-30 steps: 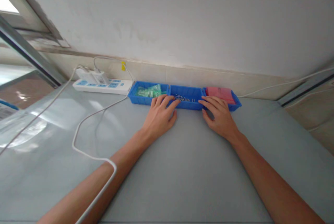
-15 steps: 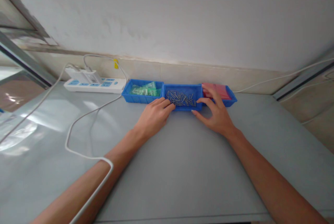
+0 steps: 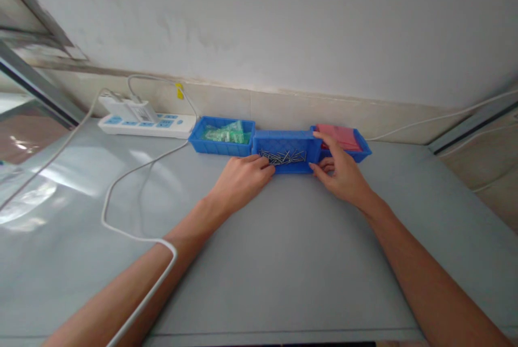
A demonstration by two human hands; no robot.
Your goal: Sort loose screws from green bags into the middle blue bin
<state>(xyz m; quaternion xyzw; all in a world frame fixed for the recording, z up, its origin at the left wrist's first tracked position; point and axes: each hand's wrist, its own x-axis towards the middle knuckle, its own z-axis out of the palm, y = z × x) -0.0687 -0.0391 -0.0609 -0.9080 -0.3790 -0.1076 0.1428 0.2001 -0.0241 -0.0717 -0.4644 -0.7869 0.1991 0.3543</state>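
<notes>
On the left we are seeing a white power strip (image 3: 170, 127) lying along the wall, with white adapters (image 3: 137, 109) sitting in its sockets. A white cable (image 3: 162, 242) is looping over the grey tabletop (image 3: 279, 260) and crossing our left forearm. Next, a blue left bin (image 3: 220, 147) is holding green packets (image 3: 226, 133). Just in front of its right end, our left hand (image 3: 246, 178) is grasping the middle blue bin (image 3: 287, 139) by its near left corner, the fingers curling at the edge. That bin is sitting between its two neighbours and leaning towards us, its far edge raised; thin metal pins (image 3: 285, 157) are lying heaped along its near side. Our right hand (image 3: 342, 174) is clasping its right end, index finger reaching up to the far corner and thumb resting near the front. Beyond that hand, a blue right bin (image 3: 360, 154) is holding pink packets (image 3: 339, 136). Farther right, a thin cord (image 3: 439, 118) is running along the wall.
</notes>
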